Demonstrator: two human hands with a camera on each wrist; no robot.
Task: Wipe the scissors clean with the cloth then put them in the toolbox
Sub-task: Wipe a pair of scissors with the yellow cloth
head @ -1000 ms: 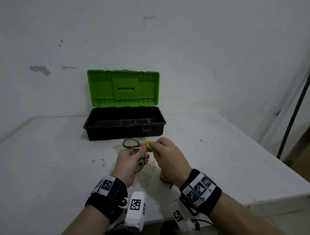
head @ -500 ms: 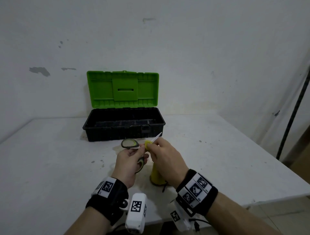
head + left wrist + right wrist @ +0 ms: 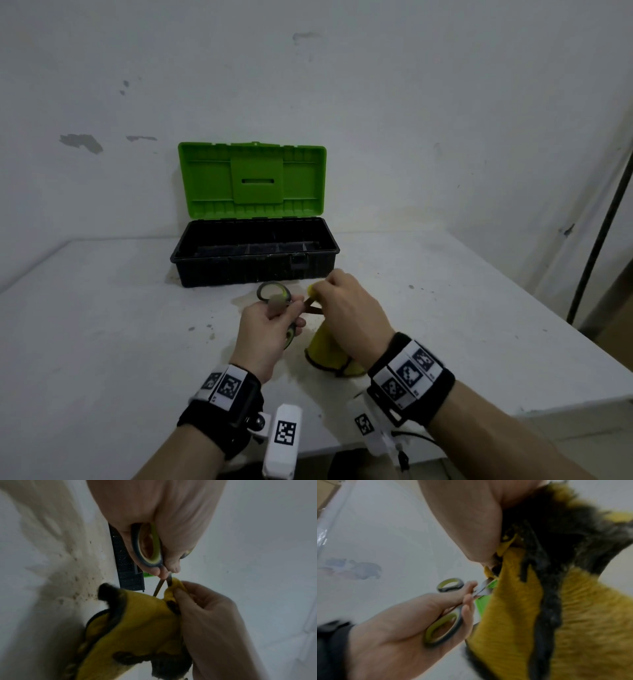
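— Where are your hands just now?

— Both are above the white table (image 3: 102,342), in front of the toolbox (image 3: 255,265). My left hand (image 3: 265,337) grips the scissors (image 3: 275,298) by the handles, fingers curled round the lower loop; the upper loop stands free above my thumb. My right hand (image 3: 346,313) pinches a fold of the yellow cloth (image 3: 325,353) round one blade.

— Are the blades together?

— No. In the left wrist view the two blades (image 3: 162,584) part in a narrow V. One tip goes into the fold of cloth (image 3: 137,622) under my right fingertips (image 3: 181,592); the other lies bare beside it.

— And the rest of the cloth?

— It hangs down from my right hand to the table, its dark-trimmed hem resting on the surface just beside my left wrist.

— How much room have you got?

— The toolbox sits near, straight ahead, its green lid (image 3: 251,181) upright against the wall (image 3: 411,102) and its black tray open toward me. Bare tabletop lies on either side of it. The table's right edge (image 3: 565,342) runs slantwise well apart from my right hand; the near edge passes under my wrists. A dark pole (image 3: 603,219) stands beyond the right edge.

— Count it for me.

— One pair of scissors with two loops, one cloth, one toolbox, two hands. Each wrist wears a black band with square markers.
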